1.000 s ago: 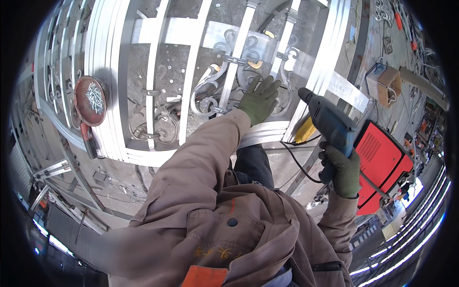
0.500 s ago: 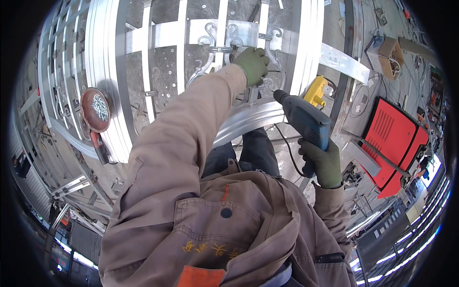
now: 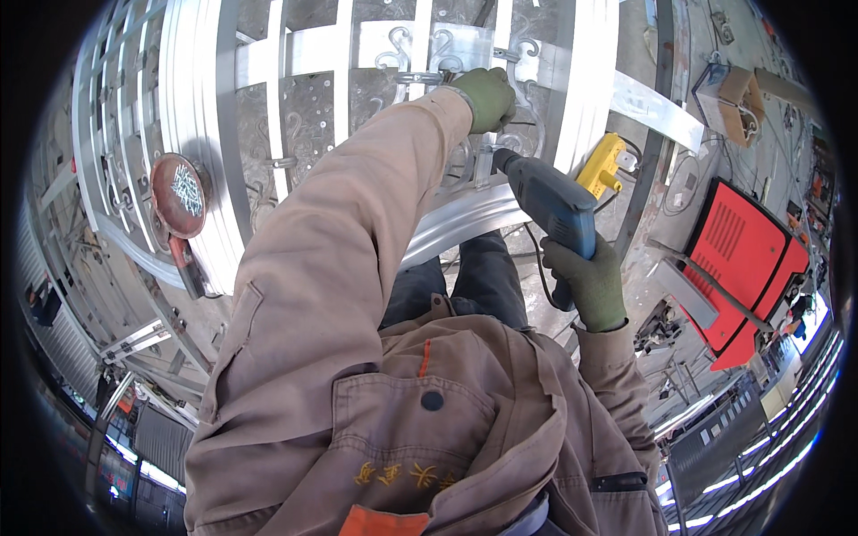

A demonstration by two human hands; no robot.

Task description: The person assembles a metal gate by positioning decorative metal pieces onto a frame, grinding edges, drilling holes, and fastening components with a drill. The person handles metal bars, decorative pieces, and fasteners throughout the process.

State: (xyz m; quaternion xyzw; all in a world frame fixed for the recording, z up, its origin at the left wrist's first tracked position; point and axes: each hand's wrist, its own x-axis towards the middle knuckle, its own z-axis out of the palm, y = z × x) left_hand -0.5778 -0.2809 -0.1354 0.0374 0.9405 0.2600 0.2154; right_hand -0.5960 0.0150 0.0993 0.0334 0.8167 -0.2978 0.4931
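Note:
My left hand [image 3: 489, 98], in a green glove, is closed over the far part of a silver metal frame [image 3: 456, 223], beside a scroll ornament [image 3: 444, 54] and an upright bar. Whatever its fingers grip is hidden under the glove. In my right hand [image 3: 592, 284], also gloved in green, is a blue-grey power drill [image 3: 550, 195]. The drill's dark chuck points up and left, close to a bar of the frame just below my left hand. Whether its tip touches the metal cannot be made out.
A reddish-brown dish [image 3: 180, 196] of screws rests on the left rail above a tool's red handle [image 3: 181, 259]. On the right rail sits a yellow tool [image 3: 601, 165]. Farther right are a cardboard box [image 3: 735, 103] and a red panel [image 3: 746, 259]. A black cord [image 3: 539, 259] hangs near the drill.
The drill and my right hand have moved left and farther from me, toward the bar. My left hand has shifted slightly away and to the right, still closed. The view has tilted a little.

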